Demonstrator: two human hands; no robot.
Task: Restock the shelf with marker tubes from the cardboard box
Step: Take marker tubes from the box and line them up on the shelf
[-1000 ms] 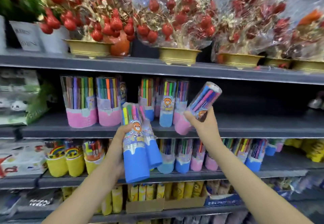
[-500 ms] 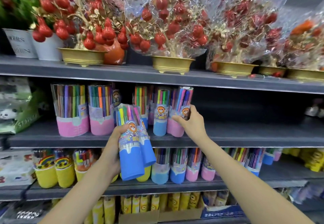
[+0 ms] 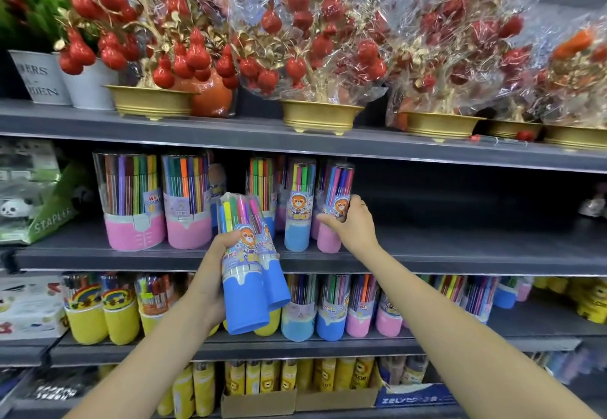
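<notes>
My left hand [image 3: 210,274] grips two blue-based marker tubes [image 3: 249,290] in front of the shelves, tilted slightly. On the middle shelf [image 3: 460,254] a pink-based marker tube [image 3: 333,208] stands upright with my right hand [image 3: 353,225] curled round its lower half. Just left of it stands a light-blue-based tube [image 3: 297,211], with more slim tubes behind. Two wide pink-based tubes [image 3: 133,202] stand further left on the same shelf. The cardboard box is out of view.
The middle shelf right of my right hand is bare and dark. Gold-potted red fruit ornaments [image 3: 320,57] fill the top shelf. More marker tubes [image 3: 331,307] and yellow tubes [image 3: 85,310] line the shelf below. A stapler box [image 3: 42,215] lies at far left.
My right hand brought the tilted pink-based tube down and left, setting it upright on the middle shelf beside the light-blue one. My left hand kept its two blue tubes.
</notes>
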